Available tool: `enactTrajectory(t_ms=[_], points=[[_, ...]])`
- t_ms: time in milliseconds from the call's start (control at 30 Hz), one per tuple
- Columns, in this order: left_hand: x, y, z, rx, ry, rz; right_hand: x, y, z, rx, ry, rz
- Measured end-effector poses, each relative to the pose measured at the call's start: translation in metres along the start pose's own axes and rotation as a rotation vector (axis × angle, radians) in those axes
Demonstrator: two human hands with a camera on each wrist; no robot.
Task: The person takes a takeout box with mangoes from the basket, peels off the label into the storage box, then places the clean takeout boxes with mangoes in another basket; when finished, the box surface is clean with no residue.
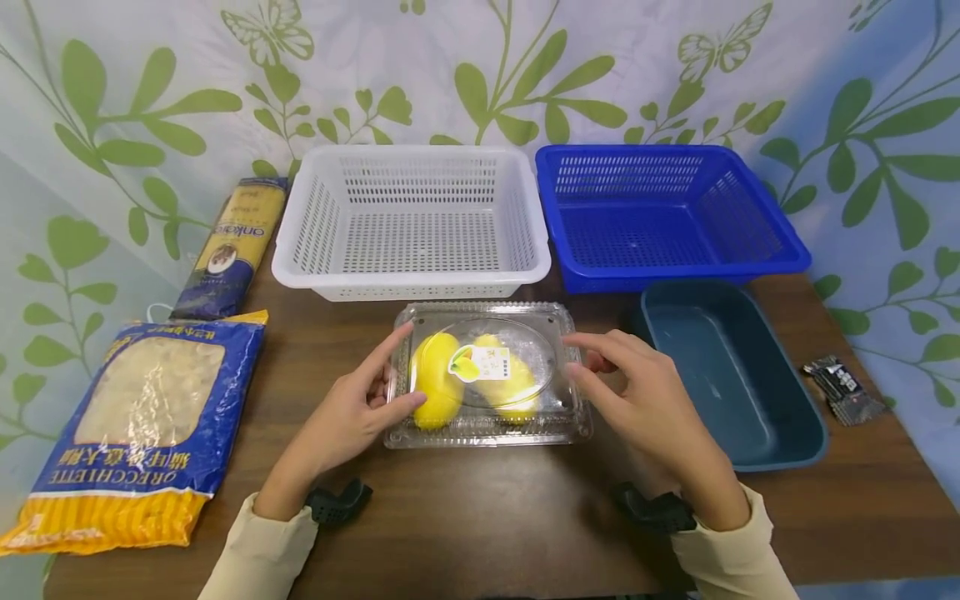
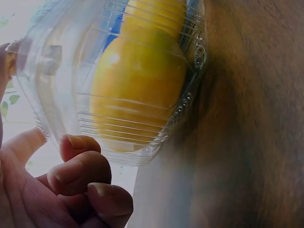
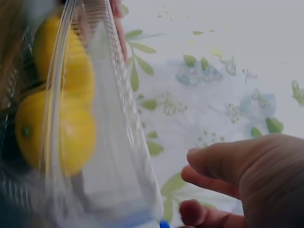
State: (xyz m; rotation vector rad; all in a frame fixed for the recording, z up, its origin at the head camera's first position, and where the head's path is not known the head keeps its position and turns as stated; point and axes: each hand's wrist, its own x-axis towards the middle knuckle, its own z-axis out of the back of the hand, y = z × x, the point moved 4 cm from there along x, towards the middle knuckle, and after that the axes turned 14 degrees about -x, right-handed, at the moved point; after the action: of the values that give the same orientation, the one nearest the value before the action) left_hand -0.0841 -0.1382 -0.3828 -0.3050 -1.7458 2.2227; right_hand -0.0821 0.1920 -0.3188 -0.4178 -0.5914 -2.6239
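Observation:
A clear plastic clamshell box [image 1: 551,425] lies on the brown table in front of me. Inside are yellow fruits [image 1: 437,375], smooth and rounded, their exact kind unclear. The lid carries a white label [image 1: 491,363] with a fruit picture. My left hand [image 1: 352,421] holds the box's left side, thumb over the lid and index finger along the edge; its other fingers [image 2: 78,173] curl beside the wall. At the right end is my right hand [image 1: 637,383], thumb and fingers parted. In the right wrist view a gap shows between its fingertips and the box.
Behind the box stand a white basket [image 1: 412,279] and a blue basket [image 1: 678,271]. A dark teal bin [image 1: 813,446] is to the right, with a small black packet [image 1: 843,390] beyond it. Leftward lie a blue-yellow pasta bag [image 1: 150,417] and a slimmer packet [image 1: 232,242].

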Motion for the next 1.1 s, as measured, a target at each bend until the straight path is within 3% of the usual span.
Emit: enactTrajectory(t_ms=[133, 433, 600, 1100], points=[[0.0, 0.001, -0.001, -0.002, -0.008, -0.005, 0.011, 0.012, -0.004, 0.02, -0.022, 0.05], [0.002, 0.003, -0.001, 0.004, -0.015, -0.01, 0.035, 0.037, -0.028, 0.041, 0.136, 0.116], [0.001, 0.003, -0.002, 0.006, -0.009, 0.005, 0.04, 0.04, -0.042, -0.008, 0.202, 0.106], [-0.001, 0.004, -0.003, 0.019, -0.013, 0.024, 0.041, 0.04, -0.05, -0.026, 0.231, 0.076]])
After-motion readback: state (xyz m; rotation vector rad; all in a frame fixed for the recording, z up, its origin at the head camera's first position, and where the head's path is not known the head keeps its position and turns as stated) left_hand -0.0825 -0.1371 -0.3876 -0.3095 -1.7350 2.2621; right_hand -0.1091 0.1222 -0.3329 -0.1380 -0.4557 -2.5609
